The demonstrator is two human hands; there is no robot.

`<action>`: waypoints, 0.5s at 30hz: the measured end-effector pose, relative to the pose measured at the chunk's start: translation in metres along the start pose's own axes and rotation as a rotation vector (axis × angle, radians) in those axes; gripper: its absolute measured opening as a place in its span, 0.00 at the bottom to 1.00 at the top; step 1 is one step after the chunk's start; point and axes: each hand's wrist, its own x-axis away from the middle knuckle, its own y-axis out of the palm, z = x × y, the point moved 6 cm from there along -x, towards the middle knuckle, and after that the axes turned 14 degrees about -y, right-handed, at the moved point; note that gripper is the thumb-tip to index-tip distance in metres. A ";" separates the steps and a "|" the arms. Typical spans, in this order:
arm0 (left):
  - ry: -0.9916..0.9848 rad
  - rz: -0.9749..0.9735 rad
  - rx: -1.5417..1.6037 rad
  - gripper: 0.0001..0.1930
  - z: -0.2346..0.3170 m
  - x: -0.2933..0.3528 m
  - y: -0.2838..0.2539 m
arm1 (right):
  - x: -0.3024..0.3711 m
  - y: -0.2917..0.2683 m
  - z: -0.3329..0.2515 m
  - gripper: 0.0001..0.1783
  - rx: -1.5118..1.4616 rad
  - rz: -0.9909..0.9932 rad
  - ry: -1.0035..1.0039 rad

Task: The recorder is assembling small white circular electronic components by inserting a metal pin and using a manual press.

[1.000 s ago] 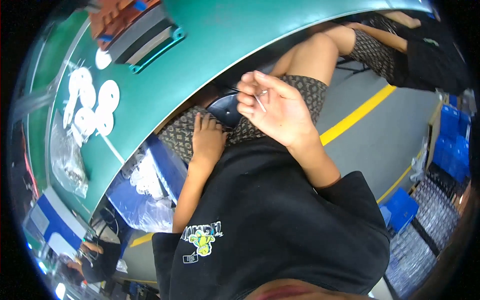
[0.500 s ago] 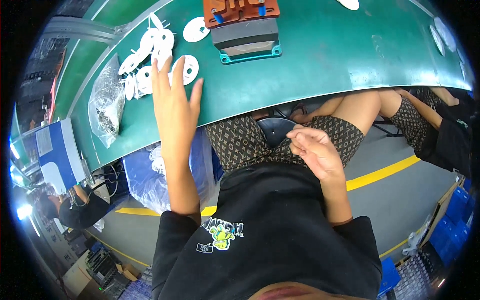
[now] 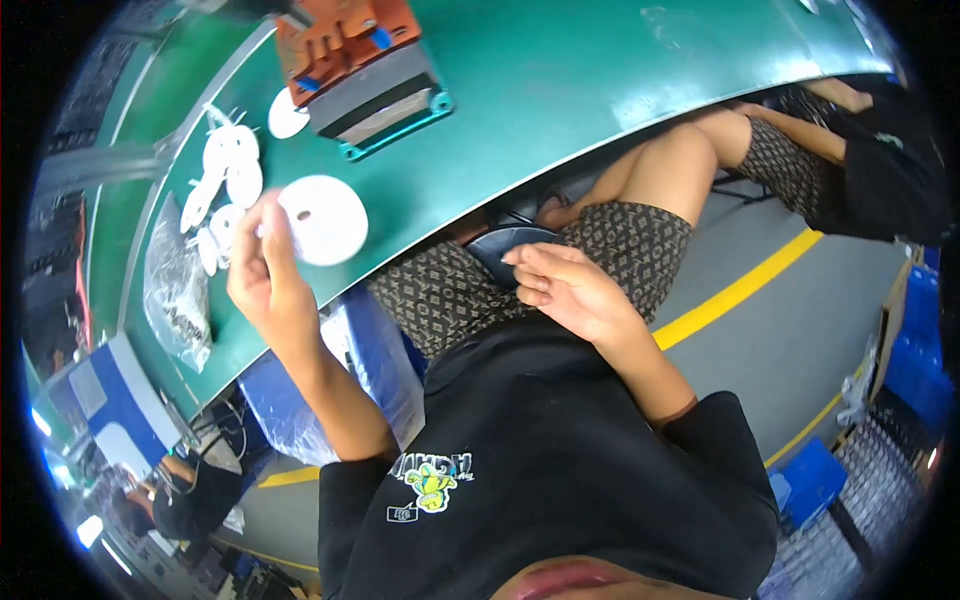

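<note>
A flat round white disc (image 3: 332, 228) with a small hole is raised above the bench edge. My left hand (image 3: 268, 270) pinches its left side between thumb and fingers. Over my lap, my right hand (image 3: 572, 288) is held with thumb and fingers drawn together; whatever may be between the fingertips is too small to make out. Beyond my left hand lies a loose pile of similar white discs (image 3: 232, 150) with thin pins. A clear plastic bag (image 3: 178, 290) of small dark metal parts sits beside that pile.
An orange and grey fixture (image 3: 375, 85) with a teal base stands on the green bench (image 3: 560, 110). Another white disc (image 3: 287, 115) lies beside it. A blue bin lined with clear plastic (image 3: 345, 365) is below the bench edge. At the right sits another person (image 3: 885, 180).
My left hand has taken a white disc from the pile and drawn it nearer to me. My right hand has shifted left. The whole view has turned and moved right.
</note>
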 end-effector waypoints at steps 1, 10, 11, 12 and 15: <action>-0.145 -0.194 0.207 0.09 -0.011 0.011 0.010 | 0.000 0.000 0.002 0.14 -0.012 -0.009 0.027; -0.550 -1.043 0.311 0.08 -0.002 0.091 0.100 | -0.007 -0.007 -0.046 0.14 0.050 -0.031 -0.130; -0.538 -1.039 0.275 0.09 -0.002 0.095 0.103 | -0.006 -0.004 -0.049 0.14 0.094 0.013 -0.162; -0.525 -1.032 0.238 0.10 -0.002 0.098 0.106 | -0.003 0.003 -0.050 0.14 0.097 0.012 -0.146; -0.539 -0.974 0.241 0.12 -0.006 0.099 0.109 | 0.007 0.025 -0.063 0.10 0.526 0.019 -0.353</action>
